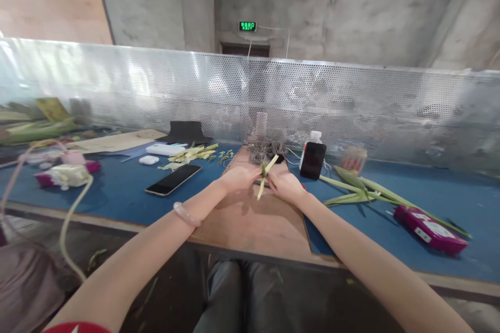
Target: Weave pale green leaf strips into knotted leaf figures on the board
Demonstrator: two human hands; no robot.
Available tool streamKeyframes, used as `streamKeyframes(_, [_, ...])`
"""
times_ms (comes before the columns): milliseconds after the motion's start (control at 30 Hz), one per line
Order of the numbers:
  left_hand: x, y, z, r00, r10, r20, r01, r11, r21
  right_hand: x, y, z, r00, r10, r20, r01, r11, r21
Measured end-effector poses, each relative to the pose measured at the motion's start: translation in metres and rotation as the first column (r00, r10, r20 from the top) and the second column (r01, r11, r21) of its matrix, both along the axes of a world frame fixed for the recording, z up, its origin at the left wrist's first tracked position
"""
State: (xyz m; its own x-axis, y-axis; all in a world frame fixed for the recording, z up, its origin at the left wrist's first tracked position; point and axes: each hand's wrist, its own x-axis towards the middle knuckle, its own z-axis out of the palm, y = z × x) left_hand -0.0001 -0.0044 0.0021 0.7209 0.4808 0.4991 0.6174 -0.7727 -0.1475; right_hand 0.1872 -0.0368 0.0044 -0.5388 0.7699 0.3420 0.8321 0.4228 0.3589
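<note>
Over a wooden board (250, 223), my left hand (242, 179) and my right hand (287, 186) meet at a small bundle of pale green leaf strips (261, 189). The strips cross, one end pointing up and right, another pointing down. Fingers of both hands are closed around the crossing, where a darker green piece shows. Something thin and dark lies just below the fingers, too small to make out. Behind the hands sits a tangle of grey cord (267, 151).
Left: a flat phone (173, 180), a white case (149, 159), cut leaf strips (195, 153) and a power strip (68, 176). Right: a phone (313, 160) leaning on a bottle (316, 137), long green leaves (351, 185) and a magenta box (429, 230). A perforated metal screen (312, 99) stands behind.
</note>
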Motion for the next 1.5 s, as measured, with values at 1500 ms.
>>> streamKeyframes(1500, [0.003, -0.012, 0.008, 0.974, 0.227, -0.004, -0.226, 0.971, -0.081, -0.004, 0.002, 0.010, 0.979, 0.202, -0.039, -0.188, 0.954, 0.233])
